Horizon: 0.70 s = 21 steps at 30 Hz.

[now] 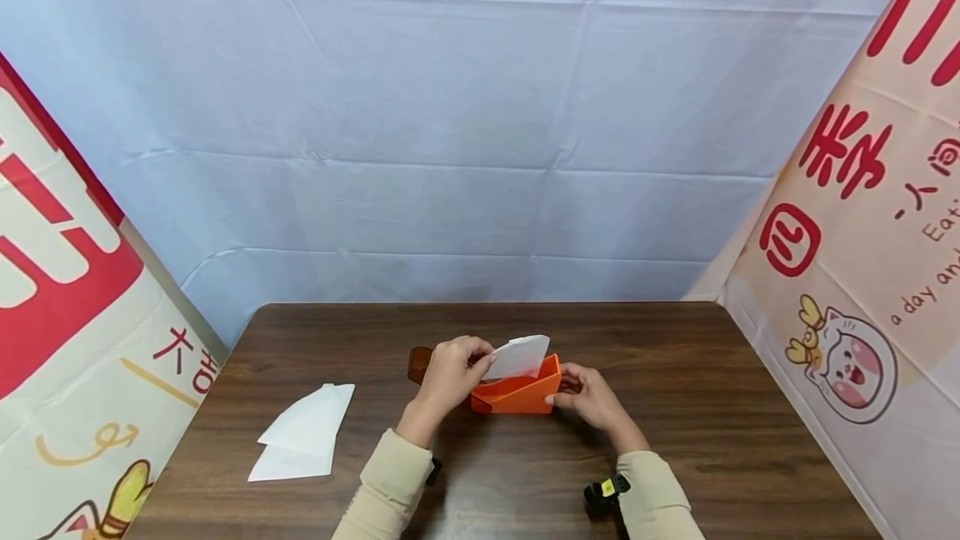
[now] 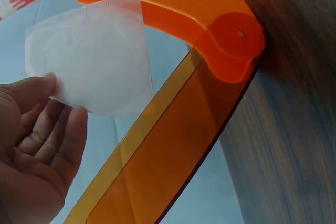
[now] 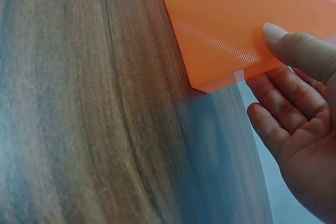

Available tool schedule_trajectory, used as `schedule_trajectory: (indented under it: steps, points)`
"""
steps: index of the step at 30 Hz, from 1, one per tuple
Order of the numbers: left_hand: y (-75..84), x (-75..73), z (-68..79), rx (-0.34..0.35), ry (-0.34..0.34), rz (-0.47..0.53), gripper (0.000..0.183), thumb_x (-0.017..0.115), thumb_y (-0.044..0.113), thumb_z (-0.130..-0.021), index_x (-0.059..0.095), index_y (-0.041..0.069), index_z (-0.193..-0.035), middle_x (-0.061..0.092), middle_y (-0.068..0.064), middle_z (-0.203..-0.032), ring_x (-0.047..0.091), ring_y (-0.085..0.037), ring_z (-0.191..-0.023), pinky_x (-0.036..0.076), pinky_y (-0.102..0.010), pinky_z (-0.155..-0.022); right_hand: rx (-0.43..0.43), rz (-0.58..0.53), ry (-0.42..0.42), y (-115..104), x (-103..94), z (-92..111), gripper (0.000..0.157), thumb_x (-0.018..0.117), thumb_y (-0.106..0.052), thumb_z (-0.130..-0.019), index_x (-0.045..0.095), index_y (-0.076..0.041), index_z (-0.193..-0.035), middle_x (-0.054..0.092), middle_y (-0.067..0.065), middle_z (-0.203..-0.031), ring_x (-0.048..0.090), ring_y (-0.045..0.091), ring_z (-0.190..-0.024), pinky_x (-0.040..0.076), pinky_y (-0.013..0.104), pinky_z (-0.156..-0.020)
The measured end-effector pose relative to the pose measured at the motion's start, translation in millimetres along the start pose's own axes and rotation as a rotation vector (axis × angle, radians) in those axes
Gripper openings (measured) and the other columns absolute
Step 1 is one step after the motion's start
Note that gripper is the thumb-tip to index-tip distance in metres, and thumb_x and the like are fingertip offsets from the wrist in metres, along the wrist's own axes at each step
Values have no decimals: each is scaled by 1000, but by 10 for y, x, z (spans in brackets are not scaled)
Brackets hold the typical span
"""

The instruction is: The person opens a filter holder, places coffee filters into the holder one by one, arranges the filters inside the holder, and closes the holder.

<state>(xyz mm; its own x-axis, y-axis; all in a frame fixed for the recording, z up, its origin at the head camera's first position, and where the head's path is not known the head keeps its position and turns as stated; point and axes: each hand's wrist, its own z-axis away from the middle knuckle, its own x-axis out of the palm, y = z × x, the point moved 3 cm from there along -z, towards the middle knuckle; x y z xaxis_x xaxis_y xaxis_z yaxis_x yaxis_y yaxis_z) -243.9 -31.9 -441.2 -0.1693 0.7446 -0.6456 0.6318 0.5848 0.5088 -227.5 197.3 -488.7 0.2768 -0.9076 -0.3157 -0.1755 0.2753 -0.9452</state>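
Pale blue cloth (image 1: 450, 107) hung behind a brown wood-grain table (image 1: 712, 423), with a printed left hanging (image 1: 45, 307) at nine o'clock and a printed right hanging (image 1: 847, 273) at three. From the head camera, the orange holder (image 1: 517, 398) sat on the table, just below centre. At its twelve o'clock stood a white paper (image 1: 525, 355), its lower part hidden behind the holder's front wall. At about ten o'clock the left hand (image 1: 450, 369) pinched that paper; at three the right hand (image 1: 591, 398) gripped the holder's end. A brown see-through lid (image 1: 419, 362) showed beyond the left hand, and loose white sheets (image 1: 303, 432) lay overlapping well apart, between eight and nine.

From the left wrist, thumb and fingertips met the paper's edge at seven o'clock. The holder was at the paper's two o'clock, and the lid stretched away at five, swung open from a round joint (image 2: 239, 38).

From the right wrist, the thumb pressed the holder's ribbed face at the hand's ten o'clock, with fingers around its edge; table filled the nine o'clock side.
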Motion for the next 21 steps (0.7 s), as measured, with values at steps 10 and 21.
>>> schedule_trajectory:
  steps: [10, 21]
  points:
    - [-2, 49, 6, -19, -14, -21, 4, 74, 12, -81, 73, 10, -77, 60, 3, -75, 54, -8, -62, 46, -20, -56, 3, -6, 1, 34, 3, -12, 33, 71, 5, -78, 58, 10, -109, 64, 19, -100, 59, 37, -95, 50, 27, -76]
    - [-3, 138, 14, -64, -60, 0, 3, 75, 9, -79, 73, 8, -81, 61, 0, -77, 55, -11, -65, 47, -21, -58, 8, -10, -3, 29, 10, -10, 33, 70, 6, -78, 58, 11, -109, 63, 20, -100, 58, 40, -96, 49, 24, -75]
